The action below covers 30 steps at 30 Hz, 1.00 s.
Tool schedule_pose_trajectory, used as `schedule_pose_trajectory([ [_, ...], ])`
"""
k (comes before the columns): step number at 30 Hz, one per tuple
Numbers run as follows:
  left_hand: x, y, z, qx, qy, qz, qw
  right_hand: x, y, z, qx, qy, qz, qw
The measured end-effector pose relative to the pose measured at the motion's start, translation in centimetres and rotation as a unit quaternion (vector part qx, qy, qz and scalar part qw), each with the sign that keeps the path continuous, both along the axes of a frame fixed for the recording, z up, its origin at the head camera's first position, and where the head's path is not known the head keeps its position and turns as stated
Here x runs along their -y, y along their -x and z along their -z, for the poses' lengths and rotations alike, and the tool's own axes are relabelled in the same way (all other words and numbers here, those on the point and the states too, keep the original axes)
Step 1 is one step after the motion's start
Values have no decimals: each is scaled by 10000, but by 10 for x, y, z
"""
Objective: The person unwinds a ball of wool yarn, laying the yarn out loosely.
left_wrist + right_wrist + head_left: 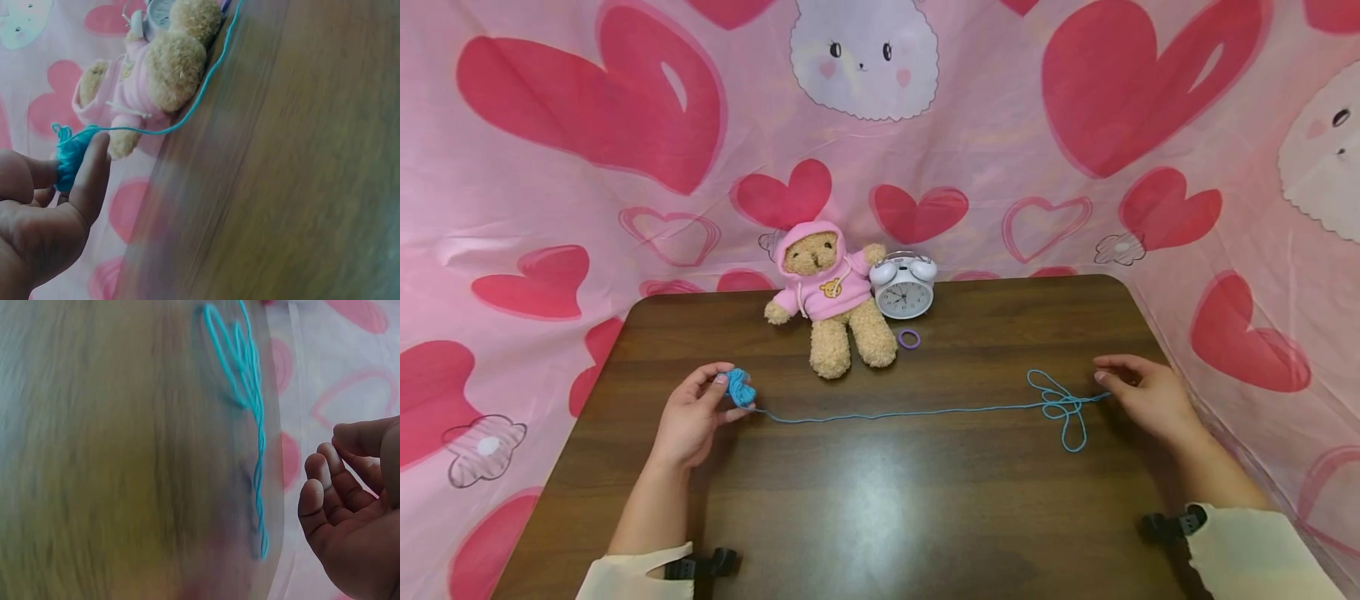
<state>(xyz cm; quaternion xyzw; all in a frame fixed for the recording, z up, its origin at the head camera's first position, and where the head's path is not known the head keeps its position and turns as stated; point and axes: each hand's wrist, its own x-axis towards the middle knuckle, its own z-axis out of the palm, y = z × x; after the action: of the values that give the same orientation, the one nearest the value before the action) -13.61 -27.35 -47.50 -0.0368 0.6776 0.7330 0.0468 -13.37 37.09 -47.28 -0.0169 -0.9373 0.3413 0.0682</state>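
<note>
On the left, my left hand pinches a small wound bundle of blue yarn between thumb and fingers, raised over the table. From it a single strand runs across to the right, ending in several loose loops and a short twisted tail. Just right of that tail is my right hand, its fingers loosely bent. Seen from the right wrist, the hand holds nothing, and the yarn lies apart from its fingertips.
A teddy bear in a pink hoodie sits at the back of the brown table, next to a white alarm clock. In front of the clock lies a purple ring. A pink heart-print cloth hangs behind.
</note>
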Motion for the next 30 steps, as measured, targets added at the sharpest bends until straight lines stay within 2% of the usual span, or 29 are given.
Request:
schedule_pose_trajectory([
  [16, -15, 4, 3, 122, -228, 41, 9997, 58, 13, 0, 300, 545, -432, 9971],
  [22, -19, 4, 3, 19, -415, 82, 9991, 84, 18, 2, 321, 674, -636, 9952],
  [30, -24, 2, 0, -225, -628, 392, 9970, 113, 24, 7, 359, 882, -878, 9916],
])
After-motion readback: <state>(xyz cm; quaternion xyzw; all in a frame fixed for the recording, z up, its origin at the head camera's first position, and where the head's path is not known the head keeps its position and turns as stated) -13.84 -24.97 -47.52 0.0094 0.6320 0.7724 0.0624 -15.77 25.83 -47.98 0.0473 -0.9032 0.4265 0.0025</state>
